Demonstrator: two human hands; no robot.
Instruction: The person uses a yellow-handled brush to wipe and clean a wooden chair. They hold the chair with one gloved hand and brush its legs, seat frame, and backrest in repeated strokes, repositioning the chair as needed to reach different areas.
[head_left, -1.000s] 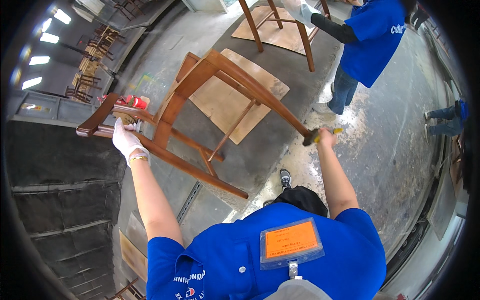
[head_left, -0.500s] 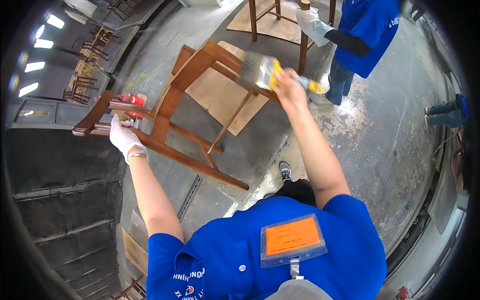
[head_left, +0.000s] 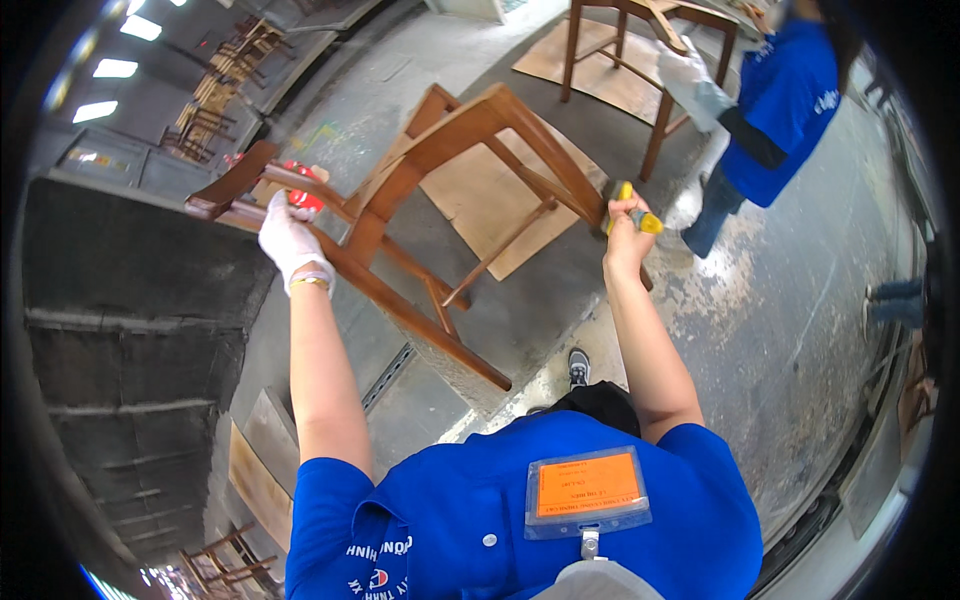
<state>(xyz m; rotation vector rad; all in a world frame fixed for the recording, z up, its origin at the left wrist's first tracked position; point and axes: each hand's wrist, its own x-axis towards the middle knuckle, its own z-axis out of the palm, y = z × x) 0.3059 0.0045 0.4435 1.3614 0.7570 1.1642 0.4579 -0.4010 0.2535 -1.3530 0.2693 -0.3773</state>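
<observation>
A brown wooden chair frame point(head_left: 372, 230) is tilted on its side in front of me, its seat without a panel. My left hand point(head_left: 290, 238), in a white glove, is closed around a chair post just below the curved backrest point(head_left: 233, 180). At the frame's far right, my bare right hand point(head_left: 628, 238) grips a wide paintbrush point(head_left: 648, 222) with yellow on its handle. The brush lies against or very close to the end of a seat rail; its bristles are mostly hidden, so contact cannot be made out.
Cardboard point(head_left: 505, 215) lies on the floor beneath the chair. At the upper right a co-worker in a blue shirt point(head_left: 790, 110), with gloved hands, stands by another wooden chair point(head_left: 660, 130). Red containers point(head_left: 303, 185) are behind my left hand. A dark panelled surface point(head_left: 130, 330) fills the left.
The brush has moved right and down along the frame to its right end. My left hand keeps its hold. The whole view has shifted, and the co-worker's arm is placed differently.
</observation>
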